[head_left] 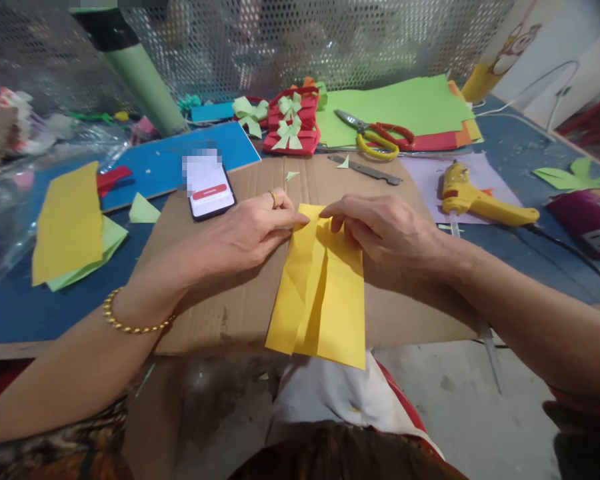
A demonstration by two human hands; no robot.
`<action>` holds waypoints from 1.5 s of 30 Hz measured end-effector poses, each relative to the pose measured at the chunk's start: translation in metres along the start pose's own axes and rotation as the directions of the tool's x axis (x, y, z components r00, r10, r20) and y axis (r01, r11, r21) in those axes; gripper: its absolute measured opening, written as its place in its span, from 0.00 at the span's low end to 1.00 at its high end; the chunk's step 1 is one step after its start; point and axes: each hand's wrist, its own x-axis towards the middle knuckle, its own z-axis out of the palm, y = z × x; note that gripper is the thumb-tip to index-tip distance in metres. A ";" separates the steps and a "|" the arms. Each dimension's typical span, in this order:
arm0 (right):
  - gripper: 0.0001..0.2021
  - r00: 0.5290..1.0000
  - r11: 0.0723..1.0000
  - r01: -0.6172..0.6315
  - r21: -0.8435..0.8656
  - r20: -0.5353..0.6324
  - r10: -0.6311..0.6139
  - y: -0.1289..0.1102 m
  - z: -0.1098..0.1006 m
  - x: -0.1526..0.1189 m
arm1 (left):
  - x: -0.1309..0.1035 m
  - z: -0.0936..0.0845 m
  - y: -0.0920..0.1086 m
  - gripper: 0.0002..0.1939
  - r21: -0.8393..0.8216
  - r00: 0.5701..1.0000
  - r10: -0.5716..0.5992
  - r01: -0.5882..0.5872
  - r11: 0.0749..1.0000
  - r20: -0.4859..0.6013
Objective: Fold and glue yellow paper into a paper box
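A folded sheet of yellow paper lies over the front part of the cardboard, its near end sticking out past the cardboard's edge. Both of its sides are folded inward, leaving a gap down the middle, and creases cross the left flap. My left hand pinches the far left corner between thumb and fingers. At the far right end, my right hand has its fingers bent and pressed on the right flap, its index fingertip close to the middle gap. The undersides of both hands' fingers are partly hidden.
Cardboard covers the table's middle. A phone lies left. Scissors, a blade, green sheets and red pieces with pale bows lie at the back. A yellow glue gun with a cord rests right; yellow paper lies far left.
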 end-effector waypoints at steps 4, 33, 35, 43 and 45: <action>0.11 0.969 0.948 -0.237 0.214 -0.025 0.247 0.008 -0.002 0.004 | 0.000 0.000 0.001 0.17 0.005 1.000 -0.001 0.001 1.000 0.001; 0.20 0.965 0.913 0.257 -0.317 0.134 -0.225 0.003 0.012 -0.001 | -0.001 -0.007 0.006 0.15 -0.041 0.996 -0.057 0.060 0.997 0.066; 0.20 0.962 0.915 0.266 -0.303 0.140 -0.234 0.004 0.013 0.001 | -0.002 -0.010 0.007 0.15 -0.039 0.995 -0.064 0.067 0.997 0.078; 0.17 0.977 0.954 0.210 -0.215 0.086 -0.196 0.008 0.019 0.004 | 0.001 -0.021 0.024 0.29 -0.223 0.983 -0.177 0.183 0.958 0.046; 0.16 0.981 0.965 0.191 -0.179 0.077 -0.180 0.007 0.019 0.005 | 0.001 -0.017 0.029 0.37 -0.245 0.989 -0.148 0.150 0.958 0.025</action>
